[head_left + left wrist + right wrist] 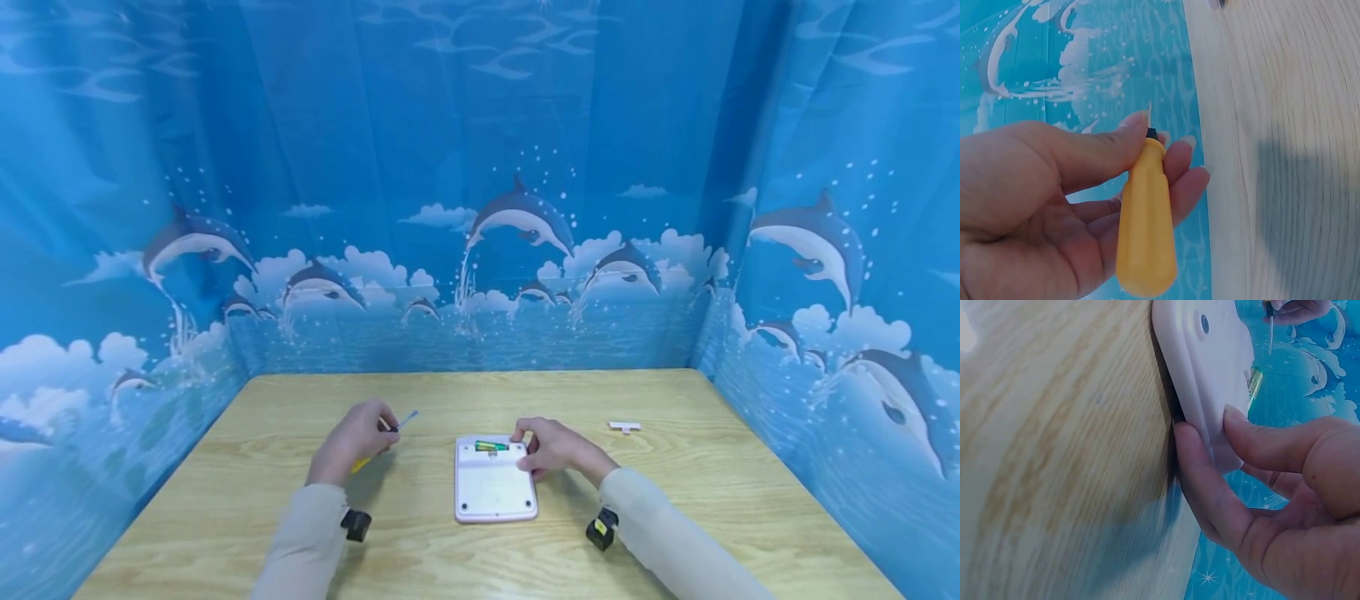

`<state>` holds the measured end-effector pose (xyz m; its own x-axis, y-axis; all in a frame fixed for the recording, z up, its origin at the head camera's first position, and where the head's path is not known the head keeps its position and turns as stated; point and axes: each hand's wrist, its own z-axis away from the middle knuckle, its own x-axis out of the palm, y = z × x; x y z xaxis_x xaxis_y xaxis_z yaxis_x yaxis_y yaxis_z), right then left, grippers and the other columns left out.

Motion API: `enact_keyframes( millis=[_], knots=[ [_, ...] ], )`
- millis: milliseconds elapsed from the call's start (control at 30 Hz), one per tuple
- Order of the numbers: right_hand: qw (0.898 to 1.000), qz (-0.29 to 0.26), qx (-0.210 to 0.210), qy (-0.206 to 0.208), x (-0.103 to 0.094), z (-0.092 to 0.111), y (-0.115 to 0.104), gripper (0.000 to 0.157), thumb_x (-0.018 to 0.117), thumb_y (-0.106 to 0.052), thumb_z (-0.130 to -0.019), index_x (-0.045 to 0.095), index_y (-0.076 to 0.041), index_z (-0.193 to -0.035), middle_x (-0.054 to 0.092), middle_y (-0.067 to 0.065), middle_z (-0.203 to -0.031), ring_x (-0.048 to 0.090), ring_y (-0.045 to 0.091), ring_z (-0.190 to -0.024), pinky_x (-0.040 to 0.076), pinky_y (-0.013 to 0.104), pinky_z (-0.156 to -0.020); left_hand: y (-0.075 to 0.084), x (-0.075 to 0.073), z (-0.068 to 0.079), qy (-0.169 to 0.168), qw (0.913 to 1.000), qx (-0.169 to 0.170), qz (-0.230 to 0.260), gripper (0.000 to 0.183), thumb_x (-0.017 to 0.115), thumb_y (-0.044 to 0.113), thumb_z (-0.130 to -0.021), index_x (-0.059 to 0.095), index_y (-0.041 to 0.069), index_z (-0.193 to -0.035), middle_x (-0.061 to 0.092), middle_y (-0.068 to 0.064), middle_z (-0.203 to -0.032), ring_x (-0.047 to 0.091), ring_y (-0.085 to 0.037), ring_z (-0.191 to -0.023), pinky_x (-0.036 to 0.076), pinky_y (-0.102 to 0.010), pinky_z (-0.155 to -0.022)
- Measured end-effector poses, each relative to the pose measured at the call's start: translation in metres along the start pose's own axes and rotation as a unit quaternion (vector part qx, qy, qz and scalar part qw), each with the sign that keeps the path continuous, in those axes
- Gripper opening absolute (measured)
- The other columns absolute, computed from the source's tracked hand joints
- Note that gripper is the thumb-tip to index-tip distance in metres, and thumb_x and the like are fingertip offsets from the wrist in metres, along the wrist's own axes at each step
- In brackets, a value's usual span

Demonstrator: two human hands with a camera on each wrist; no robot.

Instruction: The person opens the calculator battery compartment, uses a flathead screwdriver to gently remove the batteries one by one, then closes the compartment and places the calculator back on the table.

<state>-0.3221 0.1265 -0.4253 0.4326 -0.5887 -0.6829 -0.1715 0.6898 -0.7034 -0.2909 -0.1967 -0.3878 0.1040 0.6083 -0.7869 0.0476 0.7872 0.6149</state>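
Observation:
My left hand (363, 437) pinches a screwdriver with a yellow handle (1145, 231) and a black collar. Its thin metal shaft (408, 418) points up and away, to the right in the head view. With thumb and fingers, my right hand (555, 450) grips the right edge of a flat white device (495, 487) with a pinkish rim, lying back side up on the table. Dark round feet show on its back. Near its far edge, a green and yellow battery (492, 446) sits in an uncovered battery slot; it also peeks past the device's edge in the right wrist view.
A small white battery cover (624, 427) with a tab lies on the wooden table (420, 558), to the right beyond my right hand. Blue curtains (420, 167) with dolphins hang along the table's far and side edges.

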Motion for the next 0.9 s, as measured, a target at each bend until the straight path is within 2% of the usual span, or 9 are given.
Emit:
enact_keyframes(
  millis=[133,400,600,767,900],
  knots=[
    [1.000,0.003,0.002,0.001,0.000,0.001,-0.001,0.023,0.074,0.000,-0.091,0.063,-0.008,-0.110,0.061,0.013,-0.090,0.066,0.022,-0.073,0.064,0.033,-0.065,-0.008,-0.006,0.002,0.001,0.9998,-0.016,-0.009,0.018,0.071,0.006,-0.095,0.069,-0.005,-0.110,0.072,-0.013,-0.089,0.067,-0.018,-0.074,0.056,-0.032,-0.066],
    [1.000,0.004,0.005,0.006,0.001,0.002,-0.004,0.023,0.074,0.001,-0.090,0.063,-0.008,-0.108,0.061,0.013,-0.089,0.066,0.022,-0.072,0.064,0.033,-0.065,-0.021,-0.018,0.010,0.015,0.9990,-0.013,-0.040,0.020,0.072,0.007,-0.094,0.070,-0.003,-0.110,0.071,-0.014,-0.098,0.066,-0.022,-0.087,0.059,-0.038,-0.073],
    [1.000,0.004,0.001,0.005,0.001,0.001,-0.002,0.023,0.074,0.001,-0.090,0.063,-0.008,-0.108,0.062,0.013,-0.090,0.066,0.022,-0.072,0.064,0.032,-0.064,-0.034,-0.028,0.017,0.024,0.9984,-0.017,-0.048,0.019,0.074,0.007,-0.091,0.070,-0.004,-0.107,0.070,-0.014,-0.095,0.065,-0.023,-0.085,0.057,-0.039,-0.072],
    [1.000,0.004,-0.002,0.004,0.001,0.000,-0.001,0.023,0.074,0.001,-0.091,0.063,-0.008,-0.109,0.062,0.013,-0.089,0.066,0.022,-0.072,0.064,0.032,-0.063,-0.049,-0.036,0.021,0.027,0.9974,-0.047,-0.047,0.019,0.074,0.008,-0.090,0.067,-0.003,-0.105,0.068,-0.015,-0.096,0.063,-0.025,-0.084,0.054,-0.038,-0.070],
    [1.000,0.003,-0.001,0.004,0.001,0.001,0.000,0.023,0.075,0.001,-0.090,0.063,-0.007,-0.108,0.062,0.013,-0.090,0.066,0.022,-0.072,0.064,0.032,-0.063,-0.059,-0.042,0.022,0.026,0.9968,-0.051,-0.055,0.017,0.074,0.006,-0.090,0.068,-0.004,-0.101,0.069,-0.017,-0.096,0.063,-0.024,-0.082,0.055,-0.036,-0.067]
  ],
)
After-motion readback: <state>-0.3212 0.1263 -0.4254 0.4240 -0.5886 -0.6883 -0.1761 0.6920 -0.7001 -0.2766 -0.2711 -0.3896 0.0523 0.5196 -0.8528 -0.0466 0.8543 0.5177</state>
